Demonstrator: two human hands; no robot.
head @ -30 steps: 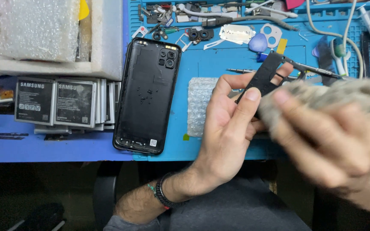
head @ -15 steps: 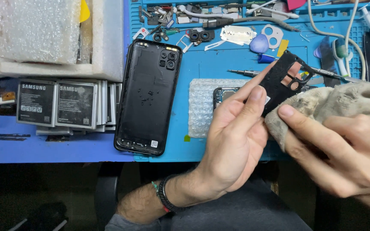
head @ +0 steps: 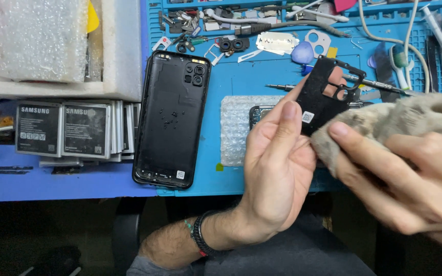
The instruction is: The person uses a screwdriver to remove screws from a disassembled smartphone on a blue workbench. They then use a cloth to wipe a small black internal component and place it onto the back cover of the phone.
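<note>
Pinched in the left hand (head: 274, 174) grip is one black plate (head: 323, 99), right hand (head: 410, 184) grip clutching one grey cloth (head: 410, 120); far left, one foam box (head: 124, 56) holds bubble wrap (head: 34, 41).

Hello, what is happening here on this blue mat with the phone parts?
A person sits at a blue work mat covered with small tools. The left hand holds up a black phone part with cut-outs, and the right hand presses a grey cloth against its lower edge. A black phone back cover lies face down on the mat beside a piece of bubble wrap. A row of phone batteries stands at the left.
</note>
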